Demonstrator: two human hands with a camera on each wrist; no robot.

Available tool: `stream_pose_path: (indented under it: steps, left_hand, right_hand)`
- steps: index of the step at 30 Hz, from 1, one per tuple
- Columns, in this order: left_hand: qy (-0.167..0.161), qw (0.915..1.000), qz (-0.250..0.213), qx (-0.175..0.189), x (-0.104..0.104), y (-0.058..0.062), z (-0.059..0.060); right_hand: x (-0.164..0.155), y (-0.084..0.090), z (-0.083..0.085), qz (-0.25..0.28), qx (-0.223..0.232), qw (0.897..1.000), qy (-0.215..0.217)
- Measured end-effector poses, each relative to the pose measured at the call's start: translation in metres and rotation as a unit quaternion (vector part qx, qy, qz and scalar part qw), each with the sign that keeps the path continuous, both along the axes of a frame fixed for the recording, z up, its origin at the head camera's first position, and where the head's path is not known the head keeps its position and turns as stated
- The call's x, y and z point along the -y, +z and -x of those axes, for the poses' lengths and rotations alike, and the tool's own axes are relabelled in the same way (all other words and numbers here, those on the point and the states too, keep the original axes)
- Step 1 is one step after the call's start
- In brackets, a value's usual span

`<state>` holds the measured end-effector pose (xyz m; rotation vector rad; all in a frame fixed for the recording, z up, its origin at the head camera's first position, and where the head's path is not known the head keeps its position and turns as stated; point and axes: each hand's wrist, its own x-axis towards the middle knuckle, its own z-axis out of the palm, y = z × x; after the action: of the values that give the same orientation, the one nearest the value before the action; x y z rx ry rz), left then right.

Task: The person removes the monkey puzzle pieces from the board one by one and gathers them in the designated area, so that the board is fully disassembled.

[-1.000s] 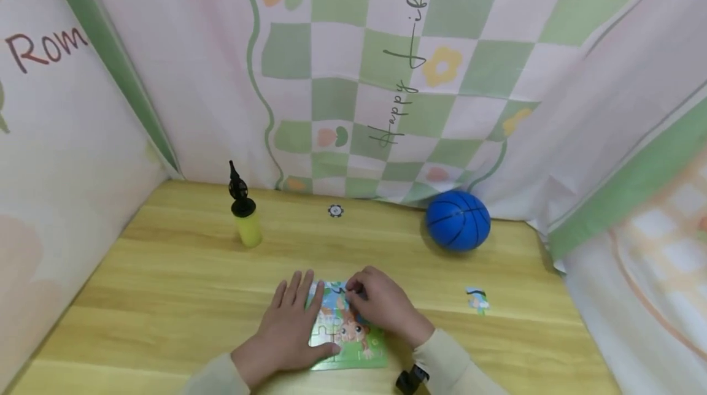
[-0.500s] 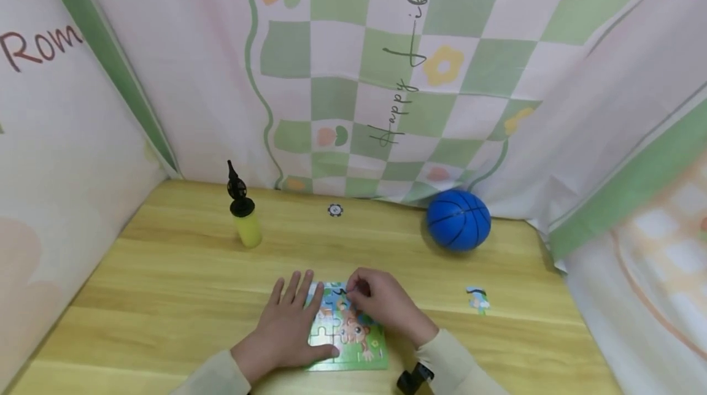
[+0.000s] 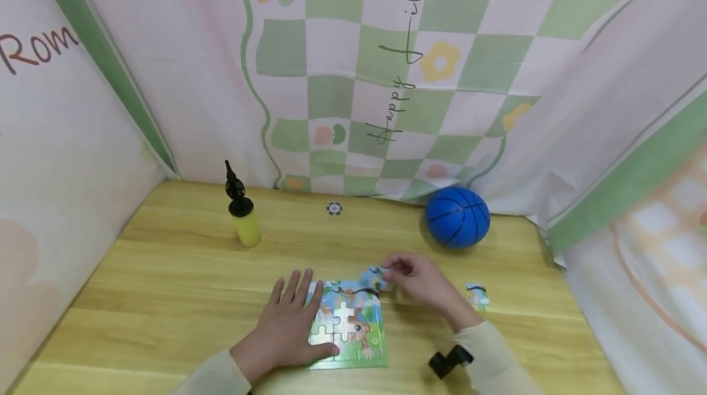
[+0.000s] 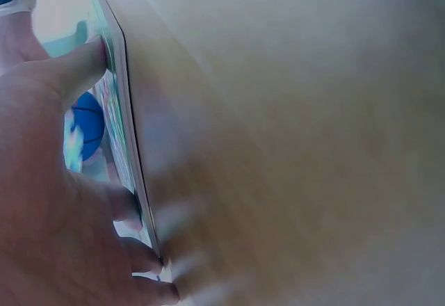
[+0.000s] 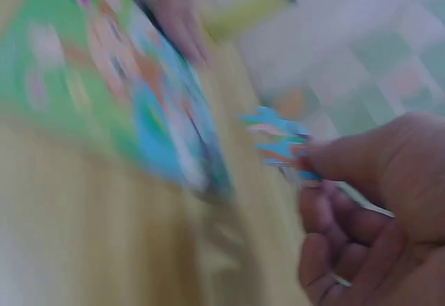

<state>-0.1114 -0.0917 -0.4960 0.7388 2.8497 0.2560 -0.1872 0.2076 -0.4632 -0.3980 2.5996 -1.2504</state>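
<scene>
My left hand (image 3: 287, 324) lies flat with spread fingers over the left part of a jigsaw puzzle (image 3: 359, 355) with a cartoon monkey picture. In the left wrist view its thumb (image 4: 87, 66) rests along the puzzle's edge. My right hand (image 3: 422, 281) pinches a blue puzzle piece (image 3: 374, 278) between thumb and fingers, just over the puzzle's top right corner. The same piece shows up close in the right wrist view, raised above the wooden table. Another loose puzzle piece (image 3: 477, 295) lies on the table to the right, beyond my right wrist.
At the back right stands a blue basketball (image 3: 457, 217) against the curtain. A yellow hand pump (image 3: 245, 223) with a black top is at the back left. A small round chip (image 3: 334, 208) lies between them. A checked curtain (image 3: 386, 100) closes off the table's far edge.
My right hand has lifted away from the puzzle's upper right area and moved right with a piece in its fingers. The left hand has stayed in place.
</scene>
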Motion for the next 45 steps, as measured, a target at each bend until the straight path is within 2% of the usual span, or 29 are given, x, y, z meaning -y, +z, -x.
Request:
stream_pose_path:
  steps: [4,7,12,16,19,22,24,27,30,35,41,45]
  left_hand:
    - [-0.002,1.0000,0.002,0.001,0.000,-0.001,0.000]
    - [-0.001,1.0000,0.004,0.002,0.000,-0.002,0.001]
    - [0.003,1.0000,-0.004,0.003,0.003,-0.002,0.000]
    - [0.001,0.9999,-0.011,0.002,0.004,-0.003,0.000]
    - [0.001,0.9999,-0.016,0.001,0.006,-0.005,0.002]
    - [0.010,0.9993,-0.035,0.001,0.007,-0.008,0.005]
    - [0.025,0.9981,-0.055,0.004,0.005,-0.010,0.007]
    - [0.055,0.9956,-0.075,0.003,0.001,-0.014,0.008]
    - [0.082,0.9937,-0.077,0.002,-0.004,-0.018,0.008]
    - [0.102,0.9920,-0.075,0.005,-0.011,-0.015,0.007]
    - [0.105,0.9915,-0.077,0.009,-0.014,-0.012,0.006]
    - [0.127,0.9896,-0.066,0.011,-0.011,-0.016,0.009]
  right_hand:
    - [-0.056,0.007,0.003,-0.066,0.009,0.998,-0.018]
    - [-0.085,0.007,0.002,-0.080,0.023,0.996,-0.028]
    - [-0.100,-0.001,0.001,-0.089,0.027,0.996,-0.016]
    - [-0.097,-0.002,0.001,-0.120,-0.001,0.993,-0.009]
    - [-0.088,0.002,0.002,-0.140,-0.035,0.990,0.002]
    - [-0.069,0.007,0.003,-0.139,-0.067,0.988,0.028]
    - [-0.050,0.010,0.002,-0.133,-0.081,0.986,0.056]
    - [-0.013,0.011,-0.003,-0.117,-0.076,0.986,0.092]
    - [0.025,0.008,-0.008,-0.105,-0.072,0.983,0.132]
    - [0.070,-0.007,-0.010,-0.121,-0.111,0.969,0.186]
    - [0.086,-0.018,-0.012,-0.145,-0.138,0.961,0.189]
    - [0.092,-0.018,-0.015,-0.152,-0.154,0.959,0.186]
